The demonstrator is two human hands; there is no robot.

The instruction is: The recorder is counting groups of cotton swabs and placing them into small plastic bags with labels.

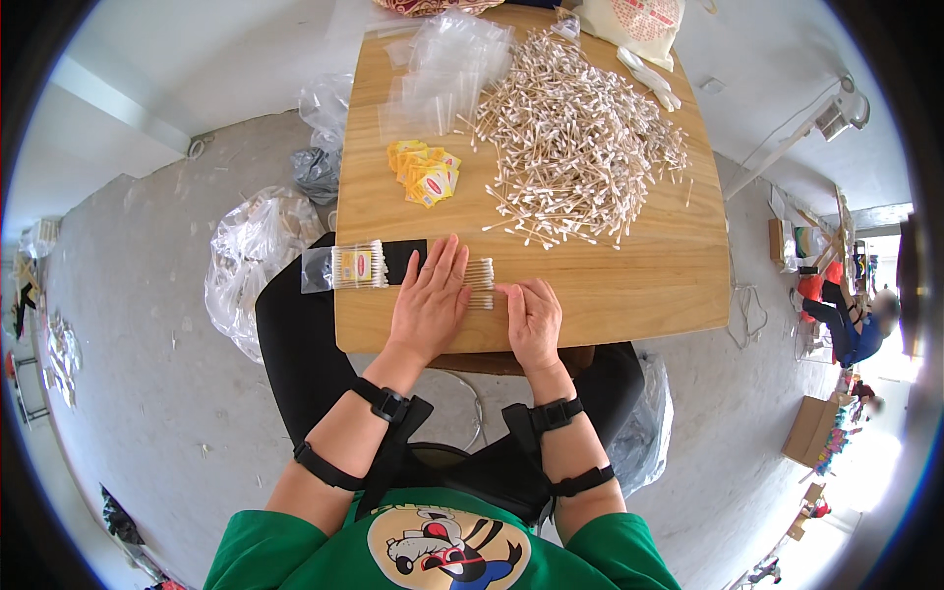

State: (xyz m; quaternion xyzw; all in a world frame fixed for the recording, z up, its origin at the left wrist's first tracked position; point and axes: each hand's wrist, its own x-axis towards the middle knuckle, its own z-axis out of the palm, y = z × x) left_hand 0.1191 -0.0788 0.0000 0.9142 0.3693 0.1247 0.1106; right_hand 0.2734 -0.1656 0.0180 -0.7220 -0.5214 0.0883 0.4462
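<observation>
My left hand (430, 300) lies flat, palm down, over a row of cotton swabs (480, 280) near the table's front edge. Its fingers are stretched out, and the swab tips show to its right. My right hand (534, 317) is beside those tips with most fingers curled in and the index finger extended left, touching or nearly touching them; I see nothing held in it. To the left lies a clear bag of cotton swabs (359, 266) with a yellow card inside, partly over the table's left edge. A black strip (403, 258) lies between this bag and my left hand.
A large heap of loose cotton swabs (590, 138) covers the table's (629, 295) far right. Yellow cards (425, 173) lie left of it, with clear plastic bags (442, 74) behind. A white glove (649, 79) rests by the right edge. Filled plastic sacks (261, 256) stand on the floor at left.
</observation>
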